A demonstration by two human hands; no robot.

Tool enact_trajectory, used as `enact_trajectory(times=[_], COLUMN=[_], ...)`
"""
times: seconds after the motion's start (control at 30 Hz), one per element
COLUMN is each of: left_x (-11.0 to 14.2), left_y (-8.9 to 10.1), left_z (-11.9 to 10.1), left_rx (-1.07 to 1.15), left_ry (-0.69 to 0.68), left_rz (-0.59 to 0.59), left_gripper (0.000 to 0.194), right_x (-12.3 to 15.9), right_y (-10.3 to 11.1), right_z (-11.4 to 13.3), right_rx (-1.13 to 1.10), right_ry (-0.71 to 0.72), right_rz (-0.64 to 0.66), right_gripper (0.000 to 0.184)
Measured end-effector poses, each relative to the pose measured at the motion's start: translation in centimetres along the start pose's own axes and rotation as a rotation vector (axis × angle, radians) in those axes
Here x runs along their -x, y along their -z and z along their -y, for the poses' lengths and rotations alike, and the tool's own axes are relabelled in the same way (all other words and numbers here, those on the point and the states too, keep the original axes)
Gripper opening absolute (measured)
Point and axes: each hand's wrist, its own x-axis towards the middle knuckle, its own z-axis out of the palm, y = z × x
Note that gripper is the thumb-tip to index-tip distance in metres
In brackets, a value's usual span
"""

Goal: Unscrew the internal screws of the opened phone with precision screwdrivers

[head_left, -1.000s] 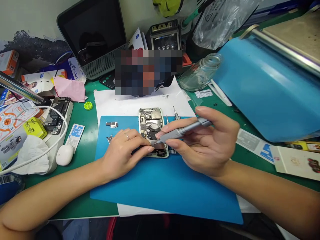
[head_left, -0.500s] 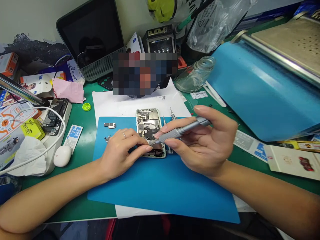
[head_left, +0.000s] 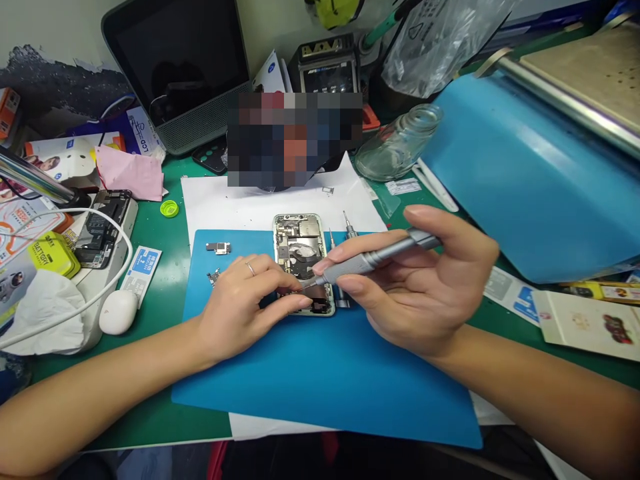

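Note:
An opened smartphone (head_left: 299,233) lies on the blue mat, its inner parts bare. My left hand (head_left: 245,300), with a ring on one finger, is curled over the phone's lower left side. Its thumb and index fingertips bear on the lower part of the phone, close to the driver's tip. In my right hand (head_left: 435,287) is a grey precision screwdriver (head_left: 355,263), slanted down to the left, with its tip over the lower part of the phone. Just where the tip rests is hard to see. Two more screwdrivers (head_left: 349,227) lie along the phone's right side, partly hidden.
Small phone parts (head_left: 219,248) lie on the mat (head_left: 320,373) at left. Behind stand a glass jar (head_left: 395,147) and a dark screen (head_left: 175,67). A large blue-covered machine (head_left: 495,167) fills the right. Another opened phone (head_left: 103,227) and a white cable (head_left: 125,240) are at left.
The view has shifted slightly. The screwdriver's thin tip now shows between my left fingertips and its handle. Both hands keep nearly the same pose over the phone.

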Motion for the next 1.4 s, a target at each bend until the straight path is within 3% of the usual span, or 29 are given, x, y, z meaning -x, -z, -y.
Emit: enact_trajectory(times=[0.97,1.4], left_x=[0.02,0.05], left_y=[-0.13,-0.17], left_z=[-0.07,0.04], left_rx=[-0.104,-0.121], left_ry=[-0.021,-0.026], left_rz=[-0.006,-0.003], left_gripper=[0.015,0.016], right_x=[-0.03,-0.09], right_y=[0.12,0.13], right_z=[-0.17,-0.17], right_rx=[0.02,-0.016], right_ry=[-0.034,-0.026], right_rz=[-0.022,0.038], right_gripper=[0.065,0.074])
